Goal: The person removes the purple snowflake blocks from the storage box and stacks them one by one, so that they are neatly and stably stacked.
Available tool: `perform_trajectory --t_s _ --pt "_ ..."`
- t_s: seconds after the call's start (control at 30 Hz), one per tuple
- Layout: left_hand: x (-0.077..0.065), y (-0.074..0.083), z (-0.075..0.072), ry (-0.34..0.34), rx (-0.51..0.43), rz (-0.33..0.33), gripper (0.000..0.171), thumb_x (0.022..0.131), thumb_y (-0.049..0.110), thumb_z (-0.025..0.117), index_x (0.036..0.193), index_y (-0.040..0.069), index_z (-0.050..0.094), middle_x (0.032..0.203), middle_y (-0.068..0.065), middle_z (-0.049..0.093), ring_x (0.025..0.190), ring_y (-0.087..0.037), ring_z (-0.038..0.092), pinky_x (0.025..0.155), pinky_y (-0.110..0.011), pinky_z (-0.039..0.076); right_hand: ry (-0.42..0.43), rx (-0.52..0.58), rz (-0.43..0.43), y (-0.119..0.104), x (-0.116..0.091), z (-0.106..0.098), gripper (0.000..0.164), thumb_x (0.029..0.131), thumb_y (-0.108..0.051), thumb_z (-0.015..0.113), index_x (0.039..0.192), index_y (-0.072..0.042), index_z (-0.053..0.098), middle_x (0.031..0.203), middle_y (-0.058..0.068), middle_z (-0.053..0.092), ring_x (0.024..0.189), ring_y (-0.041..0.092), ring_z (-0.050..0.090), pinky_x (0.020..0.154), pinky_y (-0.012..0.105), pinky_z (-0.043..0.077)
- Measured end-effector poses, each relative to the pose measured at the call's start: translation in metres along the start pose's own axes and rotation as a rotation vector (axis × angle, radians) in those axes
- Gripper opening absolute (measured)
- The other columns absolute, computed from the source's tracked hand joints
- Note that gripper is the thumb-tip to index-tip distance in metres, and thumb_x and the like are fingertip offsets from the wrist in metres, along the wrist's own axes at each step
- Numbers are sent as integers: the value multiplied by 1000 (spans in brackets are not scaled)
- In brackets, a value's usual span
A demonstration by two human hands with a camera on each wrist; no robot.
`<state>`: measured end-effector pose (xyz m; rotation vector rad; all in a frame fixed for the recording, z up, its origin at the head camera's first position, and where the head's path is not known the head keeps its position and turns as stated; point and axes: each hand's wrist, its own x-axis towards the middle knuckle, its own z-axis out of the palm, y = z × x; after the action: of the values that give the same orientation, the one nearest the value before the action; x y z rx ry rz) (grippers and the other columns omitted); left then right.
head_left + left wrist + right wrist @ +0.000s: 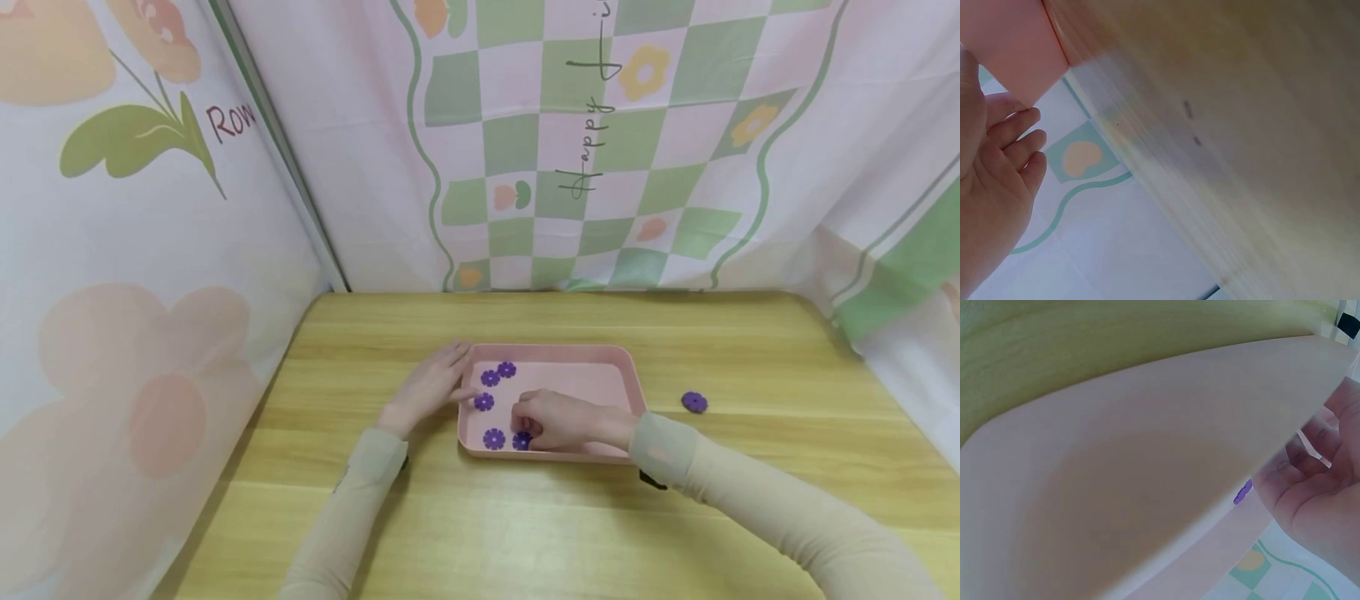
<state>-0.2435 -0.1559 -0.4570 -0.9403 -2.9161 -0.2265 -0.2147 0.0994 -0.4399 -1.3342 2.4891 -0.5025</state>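
Note:
A shallow pink tray (562, 454) holds several purple snowflake discs, flat toy pieces with notched edges. My left hand (433, 385) rests on the tray's left rim with fingers extended; its thumb reaches over the rim to a disc (484, 402), and touch there is unclear. Inside the tray, my right hand (558, 419) has its fingers curled down at a purple snowflake disc (521, 442) near the front wall and appears to pinch it. The fingertips are partly hidden. In the right wrist view, the tray wall (1147, 456) blocks much of that hand's work.
Another disc (493, 439) lies at the tray's front left, and a pair of discs (491, 378) at its back left. To the tray's right, a purple disc or small stack (695, 402) sits on the wooden table (480, 533). Printed curtains (360, 167) border the back and sides.

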Motion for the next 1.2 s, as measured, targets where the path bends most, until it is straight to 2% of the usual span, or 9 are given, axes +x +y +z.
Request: perform_trajectory --t_s 1.0,1.2 --pt "0 2 -2 -4 -10 -8 78 95 49 58 150 -1 35 158 -21 35 149 -34 32 125 -49 29 4 12 -41 8 -1 3 20 80 -4 76 97 -10 68 83 1 66 73 6 56 67 14 51" --pt "0 1 0 3 8 -4 79 95 50 57 150 -1 34 158 -20 35 149 -34 33 125 -49 30 -17 16 -18 4 -2 1 18 82 -6 76 98 -10 68 85 1 67 75 6 57 69 15 52"
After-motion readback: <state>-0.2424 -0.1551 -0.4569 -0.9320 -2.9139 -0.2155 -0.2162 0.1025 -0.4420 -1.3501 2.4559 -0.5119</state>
